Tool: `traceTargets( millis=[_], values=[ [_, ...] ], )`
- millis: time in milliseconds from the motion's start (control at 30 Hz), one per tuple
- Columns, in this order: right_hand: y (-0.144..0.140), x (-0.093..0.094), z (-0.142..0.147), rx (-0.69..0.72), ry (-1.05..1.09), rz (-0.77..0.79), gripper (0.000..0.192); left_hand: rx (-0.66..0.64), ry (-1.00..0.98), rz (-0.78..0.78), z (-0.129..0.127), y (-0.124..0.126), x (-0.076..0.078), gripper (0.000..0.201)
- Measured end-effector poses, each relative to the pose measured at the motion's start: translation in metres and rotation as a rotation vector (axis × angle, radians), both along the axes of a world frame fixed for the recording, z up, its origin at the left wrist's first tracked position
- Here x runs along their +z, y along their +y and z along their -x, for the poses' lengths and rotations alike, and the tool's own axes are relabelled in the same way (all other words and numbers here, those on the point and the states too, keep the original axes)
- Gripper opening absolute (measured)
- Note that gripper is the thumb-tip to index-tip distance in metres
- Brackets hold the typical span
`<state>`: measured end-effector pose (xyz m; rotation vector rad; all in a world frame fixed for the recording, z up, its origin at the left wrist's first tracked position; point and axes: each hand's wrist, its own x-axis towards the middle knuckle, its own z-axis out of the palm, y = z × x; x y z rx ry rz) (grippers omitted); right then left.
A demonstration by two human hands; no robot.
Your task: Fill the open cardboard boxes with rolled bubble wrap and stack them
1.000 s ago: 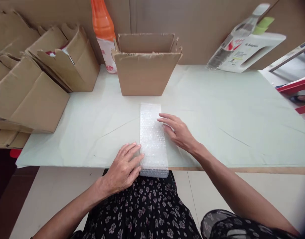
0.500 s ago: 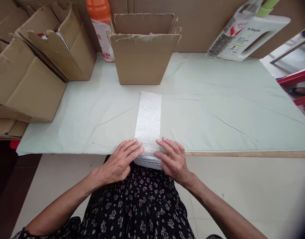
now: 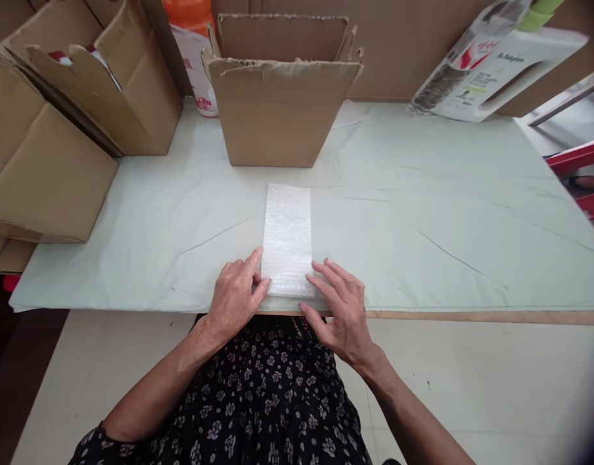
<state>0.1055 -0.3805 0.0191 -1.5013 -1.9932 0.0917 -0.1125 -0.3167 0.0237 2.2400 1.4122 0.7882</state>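
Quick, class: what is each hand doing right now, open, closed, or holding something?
Left hand: open, fingers touching the left edge of the bubble wrap strip.
Right hand: open, fingers resting at the strip's near right corner.

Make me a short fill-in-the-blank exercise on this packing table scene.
1. Both hands rest at the near end of a strip of ____ wrap.
2. The left hand touches the strip's ____ edge.
3. Behind the strip stands an open ____ box.
4. The right hand lies partly over the table's ____ edge.

Missing words: bubble; left; cardboard; near
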Motion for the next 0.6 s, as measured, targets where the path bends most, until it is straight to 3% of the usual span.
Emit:
traceTargets(
  millis=[167,300,433,533,600],
  values=[
    [0.005,0.002,0.007,0.062,-0.052,-0.009,0.019,-0.08,-0.031,-0.147,0.008,-0.003,0.011,0.047],
    [0.009,0.006,0.009,0.129,0.089,0.055,0.019,-0.249,-0.041,-0.157,0.012,-0.016,0.018,0.043],
    [0.007,0.014,0.007,0.058,0.183,0.035,0.022,-0.161,-0.073,-0.067,0.009,-0.017,0.012,0.034],
    [0.006,0.015,0.006,0.049,0.082,-0.057,0.034,-0.069,-0.033,-0.068,0.005,-0.009,0.008,0.032],
    [0.008,0.013,0.006,0.096,-0.023,-0.039,0.034,-0.033,-0.022,-0.106,0.004,-0.005,0.008,0.032]
  ],
)
